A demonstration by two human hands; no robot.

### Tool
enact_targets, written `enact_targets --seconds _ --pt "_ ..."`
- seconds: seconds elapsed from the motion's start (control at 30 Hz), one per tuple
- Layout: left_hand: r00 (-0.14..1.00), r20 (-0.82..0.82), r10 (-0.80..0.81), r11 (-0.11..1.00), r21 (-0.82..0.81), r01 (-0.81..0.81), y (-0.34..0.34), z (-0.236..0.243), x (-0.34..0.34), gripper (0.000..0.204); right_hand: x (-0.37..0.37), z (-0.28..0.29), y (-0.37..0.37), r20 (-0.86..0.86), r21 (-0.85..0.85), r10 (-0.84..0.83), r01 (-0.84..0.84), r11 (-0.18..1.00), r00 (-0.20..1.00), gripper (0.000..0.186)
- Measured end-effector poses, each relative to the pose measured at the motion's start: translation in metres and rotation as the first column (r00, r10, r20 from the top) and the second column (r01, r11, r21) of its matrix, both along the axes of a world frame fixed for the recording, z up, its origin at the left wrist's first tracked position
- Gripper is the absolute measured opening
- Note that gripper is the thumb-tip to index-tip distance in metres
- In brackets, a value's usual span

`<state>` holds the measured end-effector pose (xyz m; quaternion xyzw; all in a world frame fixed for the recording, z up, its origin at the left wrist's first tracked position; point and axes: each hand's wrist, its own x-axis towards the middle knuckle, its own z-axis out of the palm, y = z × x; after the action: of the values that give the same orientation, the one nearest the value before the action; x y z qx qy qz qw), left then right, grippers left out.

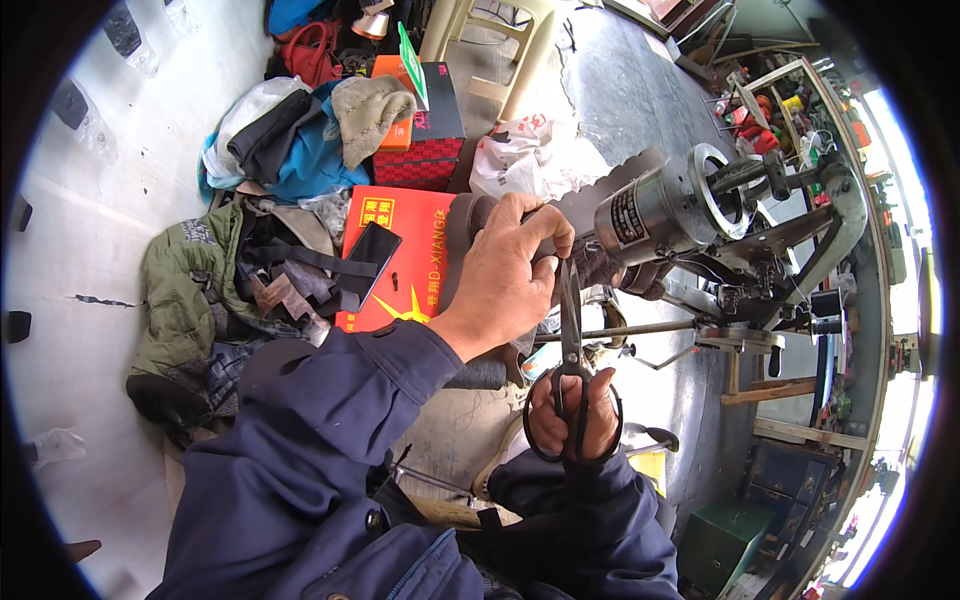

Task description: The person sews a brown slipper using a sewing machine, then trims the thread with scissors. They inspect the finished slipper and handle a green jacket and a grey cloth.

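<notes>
My left hand [505, 275] is closed at the brown item [462, 225] beside the steel cylinder of a sewing machine [640, 215]; what its bent fingertips pinch is too small to make out. Just below, my right hand [565, 415] grips large black-handled scissors [572, 325] through the loops, their blades pointing up to the tips of my left thumb and forefinger. More brown material shows behind and under the cylinder, partly hidden by my left hand and the machine.
A red box [380, 305] with a black phone [378, 250] lies left of my hands, beside piled clothes [180, 310]. Stacked boxes [420, 160], a white bag [510, 160] and a plastic chair [500, 70] stand behind. A cluttered wooden rack [805, 435] runs along the right.
</notes>
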<state>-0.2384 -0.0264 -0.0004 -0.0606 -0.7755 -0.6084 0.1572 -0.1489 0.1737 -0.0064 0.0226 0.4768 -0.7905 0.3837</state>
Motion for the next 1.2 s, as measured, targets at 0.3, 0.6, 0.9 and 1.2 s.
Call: enact_targets --seconds 0.3,0.6,0.9,1.2 --pt "0.999 -0.001 -0.039 0.998 -0.053 0.039 -0.010 0.001 -0.006 0.019 -0.009 -0.007 0.004 0.025 -0.080 0.018 -0.016 0.997 1.000 0.094" --pt "0.980 -0.196 -0.037 0.986 -0.167 0.003 -0.008 0.002 -0.022 0.017 -0.006 -0.014 0.006 0.010 -0.015 -0.033 0.033 0.999 0.999 0.094" --pt "0.975 -0.219 -0.046 0.996 -0.082 0.029 -0.004 -0.002 -0.022 0.021 -0.005 -0.007 0.005 -0.039 0.037 -0.035 0.037 0.999 0.999 0.086" --pt "0.975 -0.209 -0.071 0.991 -0.125 0.045 -0.001 -0.004 -0.022 0.022 -0.006 -0.003 0.006 -0.022 0.076 -0.033 0.034 0.997 0.999 0.089"
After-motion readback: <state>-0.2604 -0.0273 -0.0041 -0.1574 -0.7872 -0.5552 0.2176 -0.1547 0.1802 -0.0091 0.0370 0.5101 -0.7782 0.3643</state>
